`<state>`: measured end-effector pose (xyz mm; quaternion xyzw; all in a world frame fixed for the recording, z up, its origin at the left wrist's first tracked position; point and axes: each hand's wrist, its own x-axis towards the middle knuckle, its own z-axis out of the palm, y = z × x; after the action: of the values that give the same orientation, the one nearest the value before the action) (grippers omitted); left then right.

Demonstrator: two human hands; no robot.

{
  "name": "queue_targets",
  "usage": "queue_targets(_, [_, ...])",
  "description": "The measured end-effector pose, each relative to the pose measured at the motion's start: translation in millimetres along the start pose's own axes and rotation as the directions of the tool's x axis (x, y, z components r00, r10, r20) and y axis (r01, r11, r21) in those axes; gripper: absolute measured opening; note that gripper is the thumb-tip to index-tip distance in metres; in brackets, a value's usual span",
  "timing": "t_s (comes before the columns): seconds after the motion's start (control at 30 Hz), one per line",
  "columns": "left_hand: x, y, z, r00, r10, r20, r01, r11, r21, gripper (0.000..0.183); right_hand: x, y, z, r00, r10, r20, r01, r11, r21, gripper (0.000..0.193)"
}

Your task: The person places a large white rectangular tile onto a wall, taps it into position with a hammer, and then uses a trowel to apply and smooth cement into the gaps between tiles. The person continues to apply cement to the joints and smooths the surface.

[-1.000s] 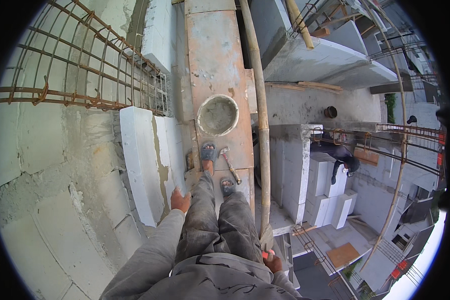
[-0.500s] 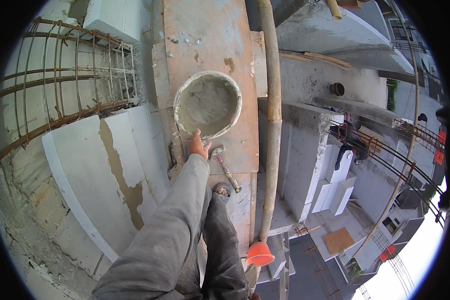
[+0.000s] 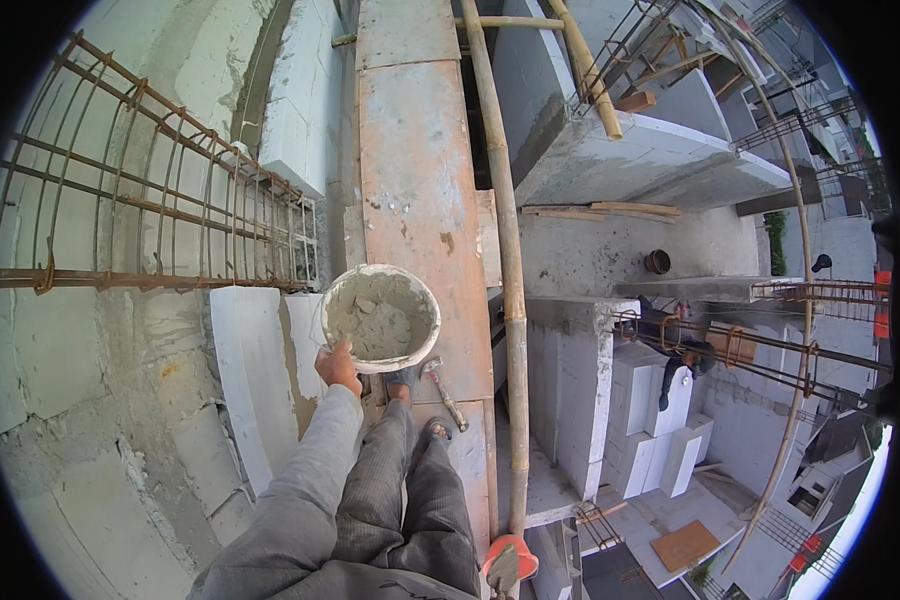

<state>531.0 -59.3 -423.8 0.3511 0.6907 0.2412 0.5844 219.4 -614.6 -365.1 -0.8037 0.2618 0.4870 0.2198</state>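
A round bucket (image 3: 433,338) of wet grey mortar (image 3: 375,315) stands out over the left side of the plank walkway, near my feet. My left hand (image 3: 339,368) is closed on the near-left edge of the bucket, at its rim or wire handle; the fingers are partly hidden. Whether the bucket rests on the plank or is lifted, I cannot tell. A hammer (image 3: 444,394) with a worn handle lies on the plank to the right of the bucket. My right hand is out of view. By the lower edge is an orange bowl (image 3: 522,560) with a grey blade-like piece in it.
The plank walkway (image 3: 415,130) runs ahead, with a bamboo pole (image 3: 500,190) along its right side and a drop beyond. On the left are white wall blocks (image 3: 255,370) and a rusty rebar cage (image 3: 160,200). Someone in dark clothes (image 3: 670,345) is lower down at right.
My left hand has gone from touching the near rim to gripping the bucket's near-left edge. The bucket has shifted left and nearer to my feet. The view has tilted further ahead.
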Motion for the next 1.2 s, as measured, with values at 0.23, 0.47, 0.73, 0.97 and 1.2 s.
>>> queue_targets(0.23, [-96,170,-104,0.997,0.057,0.043,-0.05,0.987,-0.155,0.035,-16,-59,-101,0.98,-0.164,-0.115,0.155,0.985,-0.081,0.035])
queue_targets(0.47, [-99,242,-100,0.989,0.148,0.026,-0.136,0.956,-0.259,0.028,20,-149,-196,0.919,-0.321,-0.229,0.271,0.936,-0.224,0.036])
queue_targets(0.73, [-76,290,-15,0.998,0.053,0.016,-0.047,0.97,-0.238,0.03,19,-465,-303,0.934,-0.325,-0.148,0.304,0.941,-0.149,0.036])
queue_targets(0.97, [-72,308,19,0.998,0.045,-0.052,-0.061,0.918,-0.391,0.027,46,-668,-332,0.684,-0.708,-0.177,0.596,0.682,-0.424,0.04])
queue_targets(1.2, [-53,291,50,0.956,-0.11,-0.272,-0.049,0.853,-0.52,0.038,113,-907,-293,0.527,-0.829,0.186,0.72,0.319,-0.616,0.049])
